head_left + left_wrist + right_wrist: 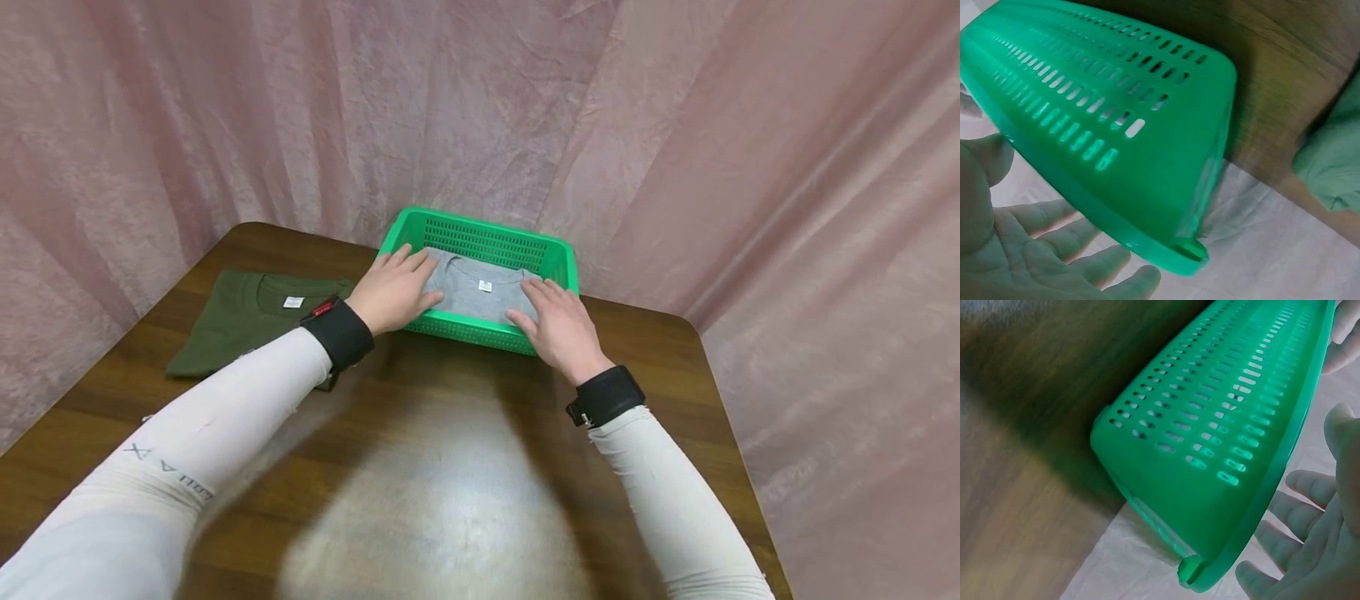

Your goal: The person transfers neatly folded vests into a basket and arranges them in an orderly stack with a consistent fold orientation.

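A folded grey T-shirt [487, 293] with a white neck label lies inside a green perforated plastic basket [480, 332] near the table's back edge. Over the basket's left end reaches my left hand [393, 290], its fingers extended and spread above the shirt's left side. My right hand [558, 323] is at the opposite end, fingers also extended, near the shirt's right side. Both wrist views show the basket's slotted wall, with the left palm [1029, 250] and right palm [1319, 550] above the rim. Whether the fingertips touch the shirt cannot be told.
A folded dark green T-shirt [262, 321] lies on the table to the left of the basket, partly behind my left forearm. The brown wooden table [450, 467] has rounded back corners. Pink curtains [480, 108] hang behind the table and along its sides.
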Motion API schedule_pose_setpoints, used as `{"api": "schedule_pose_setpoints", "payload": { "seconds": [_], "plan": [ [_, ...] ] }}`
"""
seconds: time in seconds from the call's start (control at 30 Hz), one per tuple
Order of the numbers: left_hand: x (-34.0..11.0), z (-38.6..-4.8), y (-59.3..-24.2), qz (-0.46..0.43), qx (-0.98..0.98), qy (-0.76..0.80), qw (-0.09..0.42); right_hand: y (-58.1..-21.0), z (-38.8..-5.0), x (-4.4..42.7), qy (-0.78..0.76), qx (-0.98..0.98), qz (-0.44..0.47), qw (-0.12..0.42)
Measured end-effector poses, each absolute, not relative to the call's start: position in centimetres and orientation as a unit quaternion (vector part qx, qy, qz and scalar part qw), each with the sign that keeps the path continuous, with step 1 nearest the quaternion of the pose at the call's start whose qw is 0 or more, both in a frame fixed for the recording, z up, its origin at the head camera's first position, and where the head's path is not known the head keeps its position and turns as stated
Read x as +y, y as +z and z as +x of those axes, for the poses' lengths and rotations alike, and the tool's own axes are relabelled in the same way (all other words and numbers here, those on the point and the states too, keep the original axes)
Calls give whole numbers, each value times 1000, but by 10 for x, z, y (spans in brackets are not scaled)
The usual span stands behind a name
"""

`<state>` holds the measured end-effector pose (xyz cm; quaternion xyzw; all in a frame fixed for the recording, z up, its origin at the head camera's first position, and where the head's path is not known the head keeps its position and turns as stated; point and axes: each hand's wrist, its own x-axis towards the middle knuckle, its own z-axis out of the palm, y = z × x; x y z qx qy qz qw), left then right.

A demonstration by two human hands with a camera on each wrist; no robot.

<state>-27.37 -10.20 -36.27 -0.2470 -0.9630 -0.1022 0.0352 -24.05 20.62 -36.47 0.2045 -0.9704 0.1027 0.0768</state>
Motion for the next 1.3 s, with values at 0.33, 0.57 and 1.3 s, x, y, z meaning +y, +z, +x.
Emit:
{"api": "schedule_pose_setpoints", "payload": {
  "seconds": [0.33, 0.57, 1.3],
  "plan": [
    [-106, -251, -356, -256, -958, -97, 81, -371, -221, 200, 119, -963, 212, 116],
    [-112, -233, -354, -257, -954, -104, 112, -370, -204, 194, 119, -961, 216, 126],
    [-122, -176, -360, -251, -946, -128, 158, -379, -166, 171, 144, -951, 221, 161]
  ]
}}
